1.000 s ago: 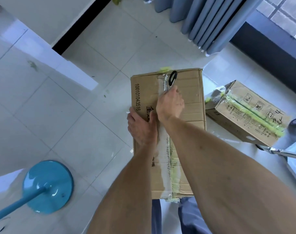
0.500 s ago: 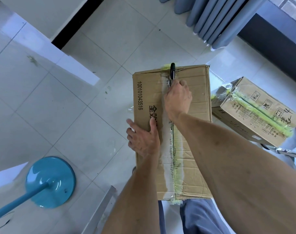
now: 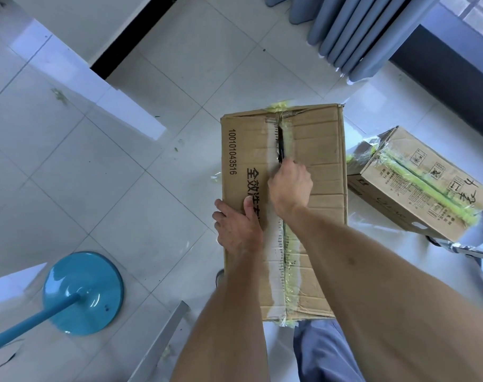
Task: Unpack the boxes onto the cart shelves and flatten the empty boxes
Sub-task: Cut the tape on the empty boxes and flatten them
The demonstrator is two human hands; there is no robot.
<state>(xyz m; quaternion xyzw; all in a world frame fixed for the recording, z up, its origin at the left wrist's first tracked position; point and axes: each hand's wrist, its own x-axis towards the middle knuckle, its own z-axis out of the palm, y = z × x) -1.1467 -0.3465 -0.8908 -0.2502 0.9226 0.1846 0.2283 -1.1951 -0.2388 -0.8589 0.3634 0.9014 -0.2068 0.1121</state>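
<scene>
Cardboard, brown and creased, makes up the big box (image 3: 314, 172) standing on the pale tiled floor (image 3: 102, 188) right in front of the person. Its long axis runs straight away from them toward the grey curtain (image 3: 353, 37), and the taped seam runs the same way down the middle of the top. At the far end the seam is split open into a dark slit, and a black tool (image 3: 281, 146) sits in that slit, lying along the seam.

The right hand (image 3: 290, 186) has its fingers curled round the near end of the tool, over the seam about midway along the box. The left hand (image 3: 236, 226) rests on the box's left edge, thumb lying on the top face and fingers going down over the side.

A second, smaller box (image 3: 416, 186), still sealed with greenish tape, lies tilted on the floor just to the right of the big one, its long axis angled away to the right. Near the floor's lower left sits a round blue stand base (image 3: 83, 292) with its pole. A dark skirting strip (image 3: 130, 37) runs along the wall at the far left.
</scene>
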